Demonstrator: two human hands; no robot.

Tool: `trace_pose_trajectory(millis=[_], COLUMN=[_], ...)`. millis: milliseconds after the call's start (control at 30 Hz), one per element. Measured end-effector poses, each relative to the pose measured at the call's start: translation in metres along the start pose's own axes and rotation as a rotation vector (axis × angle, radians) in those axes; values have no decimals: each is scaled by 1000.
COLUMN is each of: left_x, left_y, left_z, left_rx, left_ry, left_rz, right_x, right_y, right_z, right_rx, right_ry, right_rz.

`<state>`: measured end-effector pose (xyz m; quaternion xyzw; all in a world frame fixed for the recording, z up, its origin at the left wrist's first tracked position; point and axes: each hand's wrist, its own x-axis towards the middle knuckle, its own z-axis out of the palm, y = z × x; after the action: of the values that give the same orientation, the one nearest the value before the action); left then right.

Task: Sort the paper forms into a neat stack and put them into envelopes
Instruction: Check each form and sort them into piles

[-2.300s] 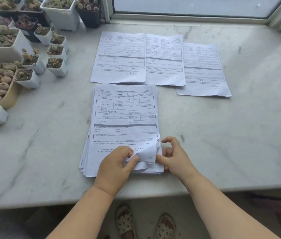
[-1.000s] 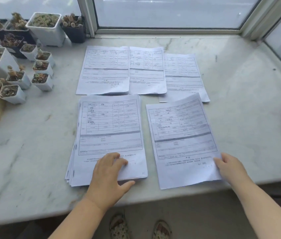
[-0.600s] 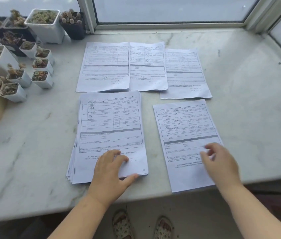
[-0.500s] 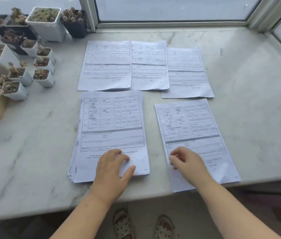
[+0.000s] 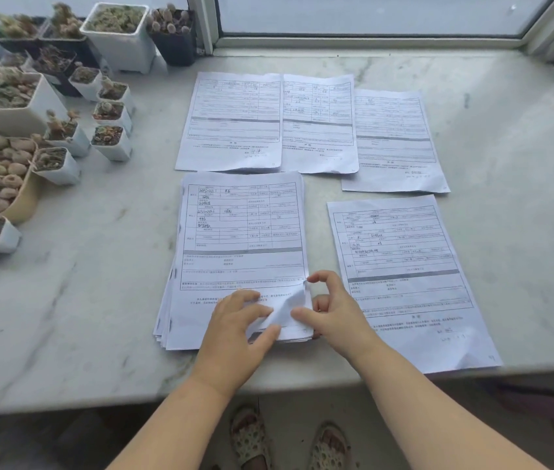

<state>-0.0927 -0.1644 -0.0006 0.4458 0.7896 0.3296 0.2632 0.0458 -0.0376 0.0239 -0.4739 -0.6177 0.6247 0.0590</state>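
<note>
While my left hand [image 5: 235,320] is pressing down on the near end of the stack of forms [image 5: 240,239], my right hand [image 5: 331,308] is pinching the near right corner of the top sheet [image 5: 285,312] and curling it up off the stack. My left fingers are lying spread and nearly flat on the paper, holding nothing; my right thumb and forefinger are closing narrowly on that lifted corner, with the other fingers arching above it.

The stack is lying on the marble ledge [image 5: 506,232] straight in front of me, its long axis running away from me toward the window [image 5: 370,15]. The corner I am peeling is sitting directly between my two hands, a little nearer the right one, so I judge the sheet wants to come off to the right of the stack, where a single form [image 5: 401,266] is already lying. Beyond the stack, three more forms [image 5: 302,120] are lying side by side, overlapping at their edges.

To the left of the stack, small plant pots [image 5: 109,130] are crowding the ledge. I am not seeing any envelopes. How many sheets the stack holds I cannot tell, and my right hand is hiding the stack's near right edge, so I cannot say whether I am lifting one sheet or two. The print is too fine to read.
</note>
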Motion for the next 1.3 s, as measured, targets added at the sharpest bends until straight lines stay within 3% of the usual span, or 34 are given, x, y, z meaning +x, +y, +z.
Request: trace_pose_trajectory(millis=[233, 800, 967, 1300], left_x=[3, 7, 7, 7], left_y=[1, 8, 5, 6], left_z=[-2, -7, -6, -7], left_rx=[-108, -231, -203, -215], left_ry=[34, 32, -3, 14], left_rz=[-82, -160, -164, -128], right_x=[1, 6, 7, 5], right_y=[-2, -9, -13, -12], right_z=[-11, -7, -5, -6], right_rx=[215, 9, 77, 92], right_ry=[-196, -163, -146, -166], right_rz=[64, 89, 218, 237])
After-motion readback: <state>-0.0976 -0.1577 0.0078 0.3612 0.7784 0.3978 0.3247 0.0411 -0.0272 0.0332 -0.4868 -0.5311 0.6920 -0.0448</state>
